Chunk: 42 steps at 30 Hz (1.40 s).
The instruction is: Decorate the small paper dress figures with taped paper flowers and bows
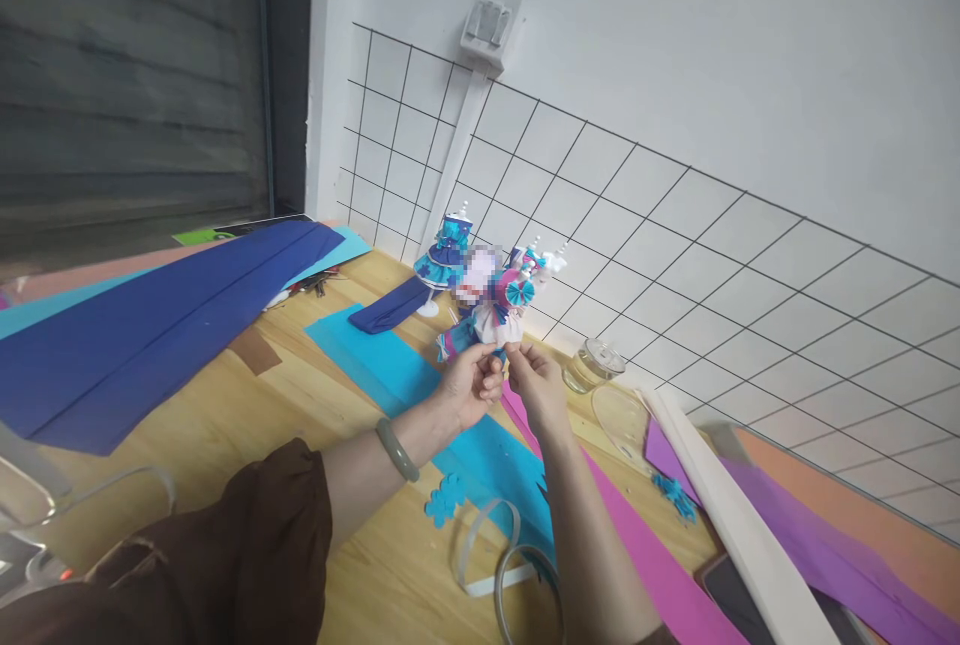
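Observation:
Near the wall, my left hand (472, 385) and my right hand (536, 380) are close together, fingers pinched. Both grip the lower edge of a small white gathered cloth skirt (498, 325). Above the skirt sits a pink part with a turquoise pleated bow (519, 293); a blurred patch hides what is beside it. Blue and pink fabric shows at the skirt's left. Just behind stands a miniature dress form in a blue tiered dress (444, 260) on a white foot. More small white dress-form tops (555, 260) rise behind the bow, partly covered.
Turquoise paper or cloth (390, 355) lies under my forearms. A dark blue sheet (172, 325) spreads left. To the right are a glass cup (594, 365), a pink strip (637, 545) and a long cream strip (742, 515). Ribbon (487, 585) lies in front. A wire grid (585, 195) lines the wall.

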{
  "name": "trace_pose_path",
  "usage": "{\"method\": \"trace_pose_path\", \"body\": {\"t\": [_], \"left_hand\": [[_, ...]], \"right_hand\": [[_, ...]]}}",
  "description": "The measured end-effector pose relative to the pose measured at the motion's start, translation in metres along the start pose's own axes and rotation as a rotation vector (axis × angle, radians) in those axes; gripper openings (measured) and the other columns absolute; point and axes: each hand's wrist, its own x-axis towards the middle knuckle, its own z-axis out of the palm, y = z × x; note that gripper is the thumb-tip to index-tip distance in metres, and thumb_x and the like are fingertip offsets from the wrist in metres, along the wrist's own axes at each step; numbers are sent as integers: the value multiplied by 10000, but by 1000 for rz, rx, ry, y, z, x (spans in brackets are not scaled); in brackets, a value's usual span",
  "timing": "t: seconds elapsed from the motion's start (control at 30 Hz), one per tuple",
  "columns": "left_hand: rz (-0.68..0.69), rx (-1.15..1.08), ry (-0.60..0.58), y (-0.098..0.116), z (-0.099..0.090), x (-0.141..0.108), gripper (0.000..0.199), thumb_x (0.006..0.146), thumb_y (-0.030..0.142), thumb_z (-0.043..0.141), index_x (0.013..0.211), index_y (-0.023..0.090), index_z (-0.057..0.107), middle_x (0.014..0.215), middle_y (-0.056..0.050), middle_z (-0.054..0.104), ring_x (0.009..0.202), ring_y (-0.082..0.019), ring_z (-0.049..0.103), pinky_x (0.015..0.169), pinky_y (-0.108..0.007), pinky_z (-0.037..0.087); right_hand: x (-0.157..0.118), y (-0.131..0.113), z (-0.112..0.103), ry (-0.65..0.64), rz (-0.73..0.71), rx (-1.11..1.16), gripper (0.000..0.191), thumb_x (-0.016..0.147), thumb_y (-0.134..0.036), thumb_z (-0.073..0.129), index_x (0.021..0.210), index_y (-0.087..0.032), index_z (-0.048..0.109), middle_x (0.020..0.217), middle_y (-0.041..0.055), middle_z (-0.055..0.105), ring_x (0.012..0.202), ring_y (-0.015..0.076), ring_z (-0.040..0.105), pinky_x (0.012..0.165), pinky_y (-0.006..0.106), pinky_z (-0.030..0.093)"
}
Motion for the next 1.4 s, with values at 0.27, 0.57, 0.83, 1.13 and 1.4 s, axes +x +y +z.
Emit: {"method": "trace_pose_path", "body": {"t": [0.27, 0.57, 0.83, 1.13, 1.4], "left_hand": [[-8, -23, -13, 1, 2, -1, 224, 847, 195, 469, 632, 136, 500, 507, 45, 467, 317, -19, 337, 277, -139, 204], [-3, -20, -11, 1, 3, -1, 133, 788, 175, 533, 661, 138, 516, 513, 42, 483, 317, -26, 350, 279, -142, 200], [-13, -5, -7, 2, 4, -3, 212, 806, 177, 507, 598, 135, 496, 508, 32, 475, 323, -27, 347, 288, -148, 208], [-19, 7, -14, 3, 1, -5, 171, 796, 149, 516, 626, 141, 506, 514, 36, 471, 334, -33, 348, 302, -154, 212], [-22, 25, -6, 3, -1, -2, 200, 802, 146, 503, 603, 140, 486, 520, 33, 471, 340, -29, 342, 296, -152, 198]], "right_hand": [[7, 11, -4, 83, 42, -48, 382, 666, -522, 674, 595, -180, 518, 451, -85, 377, 425, 59, 295, 425, 233, 211], [2, 18, -10, -124, 117, 170, 436, 682, -591, 626, 602, -209, 433, 446, -120, 232, 407, 48, 162, 426, 236, 135], [-6, 23, -26, -158, 121, 167, 462, 731, -569, 593, 571, -220, 336, 460, -118, 195, 434, 57, 115, 443, 251, 102], [-51, 21, -28, -491, 168, -339, 334, 760, -489, 592, 699, -161, 605, 586, -46, 440, 538, 74, 328, 515, 239, 252], [-63, 21, -30, -510, 194, -293, 368, 760, -506, 588, 810, -146, 649, 640, -20, 501, 591, 90, 401, 565, 249, 328]]}}
